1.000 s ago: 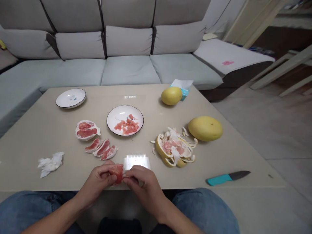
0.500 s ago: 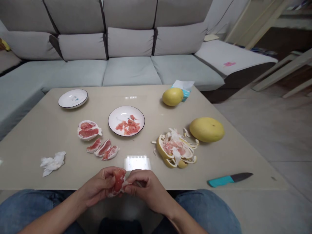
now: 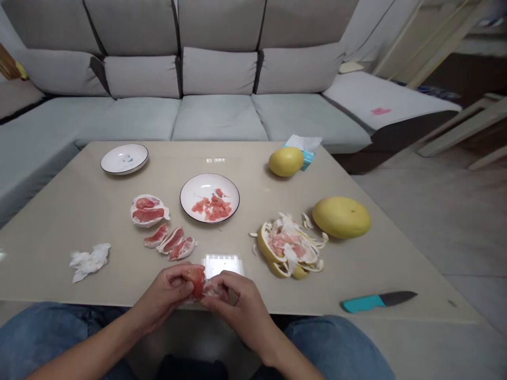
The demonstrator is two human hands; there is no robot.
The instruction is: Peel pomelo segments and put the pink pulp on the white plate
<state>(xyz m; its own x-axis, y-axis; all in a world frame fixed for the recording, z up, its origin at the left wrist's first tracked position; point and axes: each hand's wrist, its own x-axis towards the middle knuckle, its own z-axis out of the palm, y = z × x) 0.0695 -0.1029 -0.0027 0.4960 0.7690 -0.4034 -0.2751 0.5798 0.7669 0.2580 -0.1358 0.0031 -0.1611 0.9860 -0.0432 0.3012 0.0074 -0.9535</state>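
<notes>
Pink pomelo segment (image 3: 197,282) (whitish membrane at its right end) sits between my hands at the near edge of the glossy beige table (image 3: 59,211), above my lap. Head view: my left hand (image 3: 168,295) grips it from the left, thumb on top. My right hand (image 3: 237,303) pinches its right side. Three peeled pink wedges (image 3: 170,241) lie just beyond, and a white black-rimmed plate (image 3: 190,184) of pink pieces sits farther back.

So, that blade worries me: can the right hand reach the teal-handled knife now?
Likely yes, once freed: the right hand pinches the pink pomelo segment with the left hand, but only bare beige table separates it from the teal-handled knife.
</notes>
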